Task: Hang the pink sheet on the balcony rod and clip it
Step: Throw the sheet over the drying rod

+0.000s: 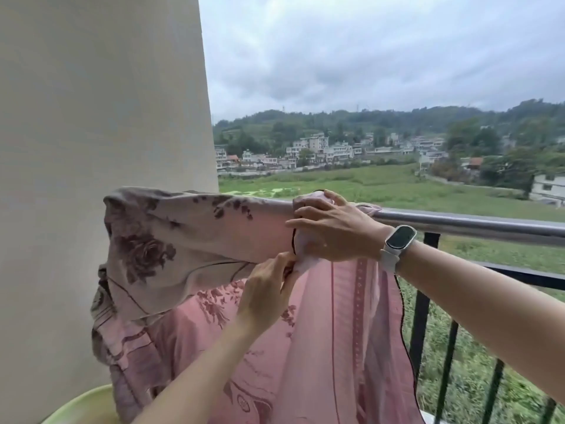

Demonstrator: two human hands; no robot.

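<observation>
The pink sheet (189,240) with dark floral print is draped over the metal balcony rod (474,226), bunched at the left by the wall and hanging down below. My right hand (333,231), with a white watch on the wrist, grips a fold of the sheet on top of the rod. Just under the rod, my left hand (269,289) pinches the sheet's edge. No clip shows in view.
A beige wall (101,117) fills the left side. Black railing bars (425,304) run under the rod at the right. A light green basin rim (82,402) sits at the bottom left. Fields and houses lie beyond the balcony.
</observation>
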